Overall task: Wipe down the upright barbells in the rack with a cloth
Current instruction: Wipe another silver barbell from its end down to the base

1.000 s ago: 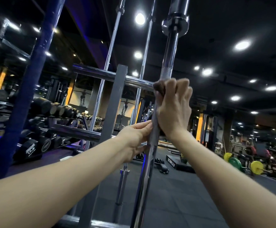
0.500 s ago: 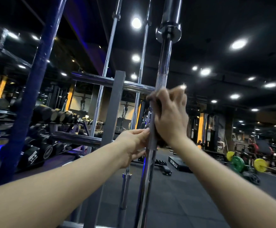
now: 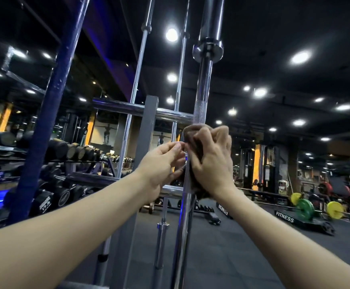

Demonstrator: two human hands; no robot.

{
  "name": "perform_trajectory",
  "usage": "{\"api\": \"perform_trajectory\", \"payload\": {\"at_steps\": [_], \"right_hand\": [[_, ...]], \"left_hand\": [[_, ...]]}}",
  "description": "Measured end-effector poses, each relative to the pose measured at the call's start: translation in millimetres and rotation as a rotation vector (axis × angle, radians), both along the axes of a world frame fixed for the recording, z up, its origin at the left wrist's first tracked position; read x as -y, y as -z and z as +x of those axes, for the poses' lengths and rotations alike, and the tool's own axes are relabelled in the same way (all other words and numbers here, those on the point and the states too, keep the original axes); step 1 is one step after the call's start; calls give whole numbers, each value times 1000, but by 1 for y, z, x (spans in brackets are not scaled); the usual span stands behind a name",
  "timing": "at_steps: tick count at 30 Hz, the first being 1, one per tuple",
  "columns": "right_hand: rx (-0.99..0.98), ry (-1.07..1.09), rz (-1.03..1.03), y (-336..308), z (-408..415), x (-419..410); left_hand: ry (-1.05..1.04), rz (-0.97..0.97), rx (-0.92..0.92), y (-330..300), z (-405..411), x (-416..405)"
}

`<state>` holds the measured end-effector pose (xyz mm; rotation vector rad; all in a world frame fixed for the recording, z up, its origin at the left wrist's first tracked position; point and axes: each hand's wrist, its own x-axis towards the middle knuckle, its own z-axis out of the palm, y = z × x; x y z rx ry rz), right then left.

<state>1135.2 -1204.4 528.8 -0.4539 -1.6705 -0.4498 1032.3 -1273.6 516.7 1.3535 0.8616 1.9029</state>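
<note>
The nearest barbell [image 3: 199, 105] stood upright in the rack [image 3: 147, 130], its chrome shaft running from the collar above down past both arms. The right hand [image 3: 211, 161] was curled round that shaft, gripping a dark brown cloth [image 3: 191, 135] wrapped against the bar just below the knurled band. The left hand [image 3: 161, 163] was just left of the barbell, its fingertips [image 3: 178, 146] pinching the cloth's edge where it met the shaft. Two thinner barbells [image 3: 136, 84] stood upright behind the nearest one. Left of the barbell a blue post [image 3: 51, 113] rose, with dumbbells [image 3: 74, 151] racked beyond it; right of it lay coloured weight plates [image 3: 305, 209] on the floor.
</note>
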Motion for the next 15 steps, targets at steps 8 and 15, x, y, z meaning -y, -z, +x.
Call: {"api": "perform_trajectory", "payload": {"at_steps": [8,15], "right_hand": [[14,-505,-409,-15,27,22],[105,-875,-721,-23,53,30]], "left_hand": [[-70,89,-124,5,26,2],[-454,155,-381,-23,20,0]]}}
